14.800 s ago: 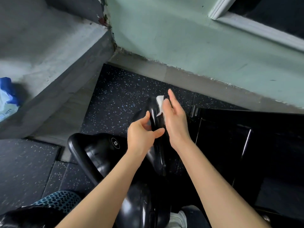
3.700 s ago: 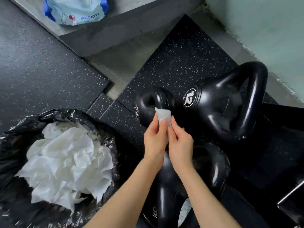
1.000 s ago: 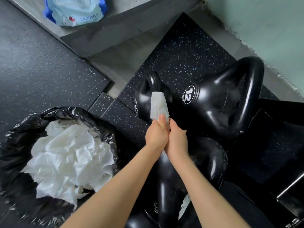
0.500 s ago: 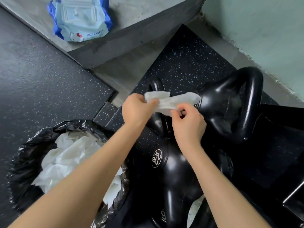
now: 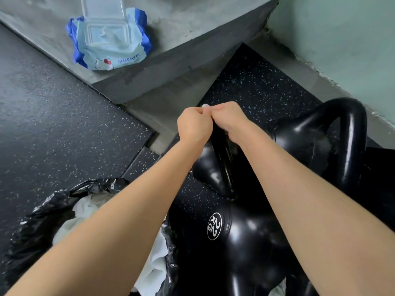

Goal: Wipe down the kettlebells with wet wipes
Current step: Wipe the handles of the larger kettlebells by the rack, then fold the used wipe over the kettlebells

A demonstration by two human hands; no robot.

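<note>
My left hand (image 5: 193,123) and my right hand (image 5: 229,118) meet knuckle to knuckle above a small black kettlebell (image 5: 215,165). Both pinch a white wet wipe (image 5: 204,106), of which only a small corner shows between the fingers. A larger black kettlebell marked 22 KG (image 5: 239,238) lies below my forearms. Another big black kettlebell (image 5: 316,142) stands at the right with its handle arching up.
A blue wet wipe pack (image 5: 109,39) with its lid flipped open lies on the grey concrete step (image 5: 192,28) at the top. A black bin bag (image 5: 42,212) holding used white wipes sits at the lower left. Speckled rubber floor mats surround everything; a green wall runs at the right.
My hands have come together and bunched the wipe, which was stretched out between them half a second ago. The view has shifted, bringing the wipe pack lower into the frame.
</note>
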